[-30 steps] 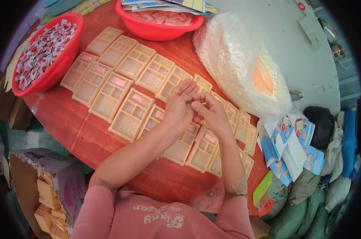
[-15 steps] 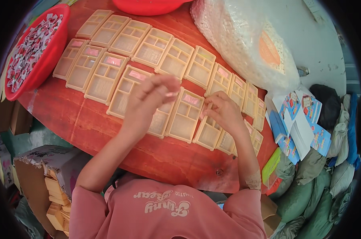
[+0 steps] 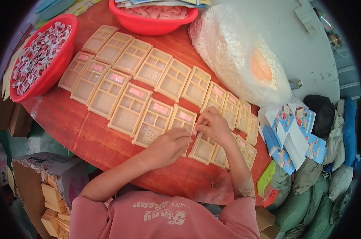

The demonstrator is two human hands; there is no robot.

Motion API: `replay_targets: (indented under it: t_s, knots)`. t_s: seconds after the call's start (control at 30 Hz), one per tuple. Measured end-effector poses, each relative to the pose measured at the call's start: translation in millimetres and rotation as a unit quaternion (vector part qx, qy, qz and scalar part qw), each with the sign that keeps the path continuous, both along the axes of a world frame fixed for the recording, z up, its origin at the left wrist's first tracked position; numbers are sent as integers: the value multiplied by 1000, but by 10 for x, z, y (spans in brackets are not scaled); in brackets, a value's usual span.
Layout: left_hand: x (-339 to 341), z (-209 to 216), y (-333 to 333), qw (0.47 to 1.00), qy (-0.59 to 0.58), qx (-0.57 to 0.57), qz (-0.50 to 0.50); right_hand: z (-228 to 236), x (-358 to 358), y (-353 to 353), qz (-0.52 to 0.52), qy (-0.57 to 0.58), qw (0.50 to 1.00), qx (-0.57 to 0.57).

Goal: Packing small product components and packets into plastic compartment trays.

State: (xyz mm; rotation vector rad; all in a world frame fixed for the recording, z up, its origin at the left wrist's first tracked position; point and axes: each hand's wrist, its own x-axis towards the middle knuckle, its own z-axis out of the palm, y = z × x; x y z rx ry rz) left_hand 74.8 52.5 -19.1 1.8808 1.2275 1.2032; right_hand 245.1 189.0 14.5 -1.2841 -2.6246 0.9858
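Observation:
Shallow cream plastic trays with several compartments stand in rows on the red table. My right hand (image 3: pixel 215 126) is closed in a pinch on a small flat pink piece (image 3: pixel 195 128), above the front row. Close to it on the left, my left hand (image 3: pixel 167 146) has its fingers curled together over the lower part of a tray (image 3: pixel 179 118); whatever it holds is hidden. That tray has a pink piece (image 3: pixel 185 116) in its upper compartment, as does the neighbouring tray (image 3: pixel 152 121) to its left. To the right, a tray (image 3: pixel 203 148) lies partly under my right hand.
A red basin (image 3: pixel 70 44) of small wrapped packets stands at the left. Another red basin (image 3: pixel 148 27) at the back holds pink pieces beneath printed sheets. A large clear bag (image 3: pixel 236 51) of pale bits lies back right, near blue printed cards (image 3: pixel 296 135). An open carton (image 3: pixel 29 175) stands lower left.
My left hand has come down toward me, close to my right hand, uncovering a tray with a pink piece. The view has tilted, so the back basin shows more.

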Motion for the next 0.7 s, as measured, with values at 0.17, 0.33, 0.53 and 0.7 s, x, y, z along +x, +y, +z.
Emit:
replay_targets:
  t_s: [0.17,0.33,0.53,0.7]
  knots:
    - [-7,-23,-23,1000,-11,-4,-7,97,28,238,-4,165,975,-148]
    - [-15,-30,-2,999,-25,27,-3,395,-118,228,15,8,998,-57]
    - [27,-88,14,997,49,51,9,59,-67,-113,-13,-51,997,54]
    - [47,-131,7,998,48,40,1,-43,-4,-50,-8,-19,1000,11]
